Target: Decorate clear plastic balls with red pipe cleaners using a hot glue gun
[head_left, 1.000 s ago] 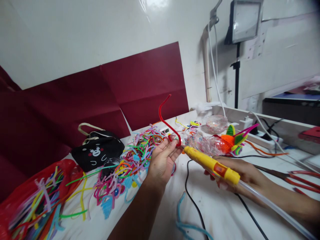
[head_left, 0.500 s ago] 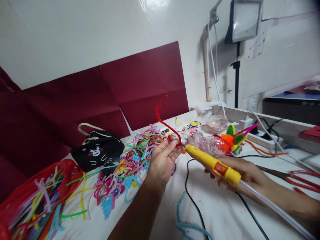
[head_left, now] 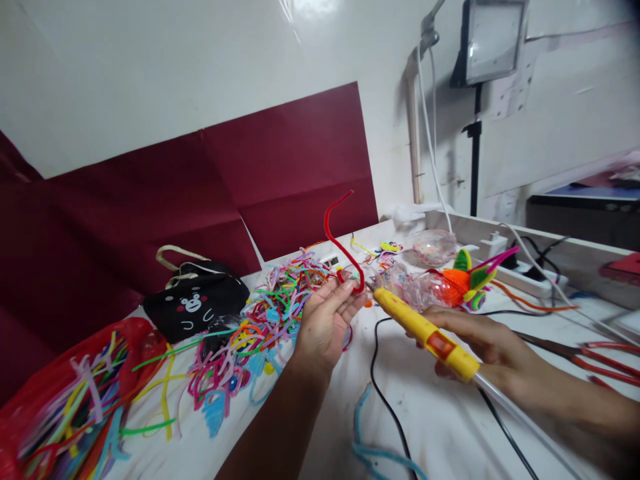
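Pinched in the fingertips of my left hand (head_left: 327,320) is a red pipe cleaner (head_left: 345,252); its free end curves upward and its lower part bends round at the fingers. My right hand (head_left: 480,343) is wrapped round a yellow hot glue gun (head_left: 425,333), with a clear glue stick (head_left: 515,413) coming out of its back end. The glue gun's metal nozzle points left, close to the bent part of the pipe cleaner. Whether the nozzle touches it I cannot tell.
A tangled heap of pipe cleaner pieces (head_left: 280,307) lies left, beside a black bag (head_left: 195,300) and a red plastic bag (head_left: 145,340) of pipe cleaners. To the right are an orange craft piece (head_left: 453,287), a power strip (head_left: 540,283) and red-handled pliers (head_left: 595,357). A black cord (head_left: 385,387) crosses the table.
The free end of the red pipe cleaner has swung to the right. The glue gun's nozzle has drawn back slightly to the right, and my right hand's fingers have shifted on the gun.
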